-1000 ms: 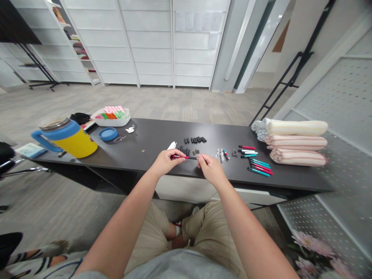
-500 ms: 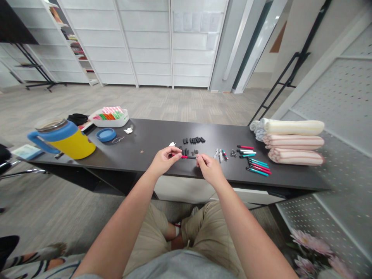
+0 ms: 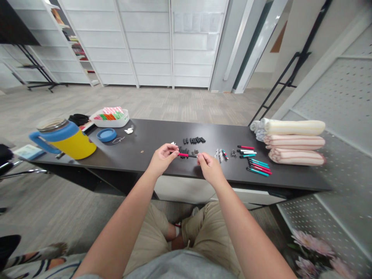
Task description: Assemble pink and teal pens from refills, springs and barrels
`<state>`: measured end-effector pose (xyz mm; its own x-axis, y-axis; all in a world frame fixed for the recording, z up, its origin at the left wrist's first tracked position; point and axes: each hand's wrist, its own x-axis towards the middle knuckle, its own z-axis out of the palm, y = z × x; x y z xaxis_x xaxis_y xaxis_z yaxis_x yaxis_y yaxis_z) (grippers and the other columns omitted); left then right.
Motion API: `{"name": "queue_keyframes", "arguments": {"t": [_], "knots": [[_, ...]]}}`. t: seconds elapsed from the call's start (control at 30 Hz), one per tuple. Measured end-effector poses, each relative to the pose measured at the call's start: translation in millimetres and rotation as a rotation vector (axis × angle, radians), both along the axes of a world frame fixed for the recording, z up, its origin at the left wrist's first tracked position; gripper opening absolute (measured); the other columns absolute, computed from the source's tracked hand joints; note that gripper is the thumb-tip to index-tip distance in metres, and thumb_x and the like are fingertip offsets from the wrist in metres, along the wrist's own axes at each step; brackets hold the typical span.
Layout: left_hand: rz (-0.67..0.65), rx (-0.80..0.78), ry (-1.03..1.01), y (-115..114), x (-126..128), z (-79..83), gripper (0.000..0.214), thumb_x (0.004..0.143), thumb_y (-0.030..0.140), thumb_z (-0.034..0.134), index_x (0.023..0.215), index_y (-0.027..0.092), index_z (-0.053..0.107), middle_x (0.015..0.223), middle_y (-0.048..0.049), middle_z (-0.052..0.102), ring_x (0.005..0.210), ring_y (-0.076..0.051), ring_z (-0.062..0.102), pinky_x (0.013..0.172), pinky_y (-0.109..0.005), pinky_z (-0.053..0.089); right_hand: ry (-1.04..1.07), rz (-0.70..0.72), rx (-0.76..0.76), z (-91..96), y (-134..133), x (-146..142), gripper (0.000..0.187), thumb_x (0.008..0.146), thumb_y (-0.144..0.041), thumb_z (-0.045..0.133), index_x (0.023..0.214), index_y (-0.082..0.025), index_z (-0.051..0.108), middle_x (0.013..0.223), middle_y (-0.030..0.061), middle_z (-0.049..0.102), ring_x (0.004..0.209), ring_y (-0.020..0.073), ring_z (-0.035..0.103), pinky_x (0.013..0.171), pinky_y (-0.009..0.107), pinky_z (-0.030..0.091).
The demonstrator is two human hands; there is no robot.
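Note:
I hold a red and black pen (image 3: 186, 155) level above the front of the dark table (image 3: 151, 135). My left hand (image 3: 161, 159) pinches its red end. My right hand (image 3: 208, 166) pinches the black end between thumb and fingers. Behind the pen lie black pen caps (image 3: 194, 140) in a row, and several small springs and tips (image 3: 221, 154) to the right. Finished red, teal and white pens (image 3: 255, 164) lie further right.
Folded striped towels (image 3: 293, 141) are stacked at the table's right end. A yellow jug with a blue handle (image 3: 65, 139), a blue lid (image 3: 107, 134) and a white tray of coloured packets (image 3: 112, 116) stand at the left. Another person's legs show at bottom left.
The pen and both hands have lifted slightly, and more of the pen's red part shows between my hands. The view has shifted a little.

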<state>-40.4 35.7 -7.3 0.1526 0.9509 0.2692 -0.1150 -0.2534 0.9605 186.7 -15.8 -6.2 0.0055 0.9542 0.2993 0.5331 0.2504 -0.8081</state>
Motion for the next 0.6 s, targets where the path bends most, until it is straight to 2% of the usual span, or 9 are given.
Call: {"name": "queue_keyframes", "arguments": {"t": [0.13,0.2,0.33,0.47,0.6], "knots": [[-0.041,-0.084,0.035,-0.5,-0.2,1.3,0.038,0.088,0.044,0.078,0.107,0.014,0.068,0.08,-0.0051,0.072,0.066,-0.014,0.068,0.061,-0.027,0.057,0.019,-0.009,0.005,0.8,-0.2,1.4,0.046,0.107,-0.054,0.04,0.075,-0.024,0.055,0.069,-0.0006,0.059,0.068,0.0182,0.054,0.067,0.029,0.038],[-0.06,-0.105,0.054,-0.1,-0.9,0.7,0.036,0.087,0.045,0.079,0.103,0.014,0.068,0.074,-0.0041,0.071,0.058,-0.013,0.064,0.055,-0.025,0.053,0.02,-0.003,0.012,0.2,0.1,1.9,0.046,0.107,-0.054,0.04,0.076,-0.024,0.056,0.069,-0.0008,0.059,0.068,0.018,0.054,0.067,0.029,0.038],[-0.043,-0.067,0.033,0.3,-1.4,-0.7,0.033,0.084,0.04,0.082,0.1,0.015,0.068,0.079,-0.0039,0.072,0.066,-0.014,0.066,0.064,-0.028,0.056,0.015,0.028,0.007,-2.3,1.6,3.5,0.046,0.107,-0.054,0.04,0.076,-0.024,0.056,0.07,-0.0005,0.059,0.069,0.0186,0.055,0.067,0.029,0.039],[-0.016,-0.041,-0.024,1.5,-1.3,-1.2,0.039,0.08,0.035,0.085,0.109,0.016,0.067,0.098,-0.0067,0.074,0.082,-0.016,0.07,0.076,-0.03,0.057,-0.01,0.041,-0.018,-4.2,1.9,3.9,0.042,0.106,-0.052,0.043,0.078,-0.024,0.058,0.073,-0.0002,0.064,0.07,0.0189,0.058,0.068,0.03,0.04],[-0.01,-0.059,-0.091,4.3,-4.0,-2.4,0.047,0.08,0.036,0.085,0.118,0.017,0.064,0.106,-0.0092,0.076,0.086,-0.016,0.07,0.076,-0.028,0.056,-0.095,0.084,-0.014,-5.0,0.7,-0.1,0.034,0.106,-0.047,0.046,0.088,-0.025,0.066,0.081,0.0004,0.07,0.076,0.0199,0.063,0.07,0.03,0.04]]}}
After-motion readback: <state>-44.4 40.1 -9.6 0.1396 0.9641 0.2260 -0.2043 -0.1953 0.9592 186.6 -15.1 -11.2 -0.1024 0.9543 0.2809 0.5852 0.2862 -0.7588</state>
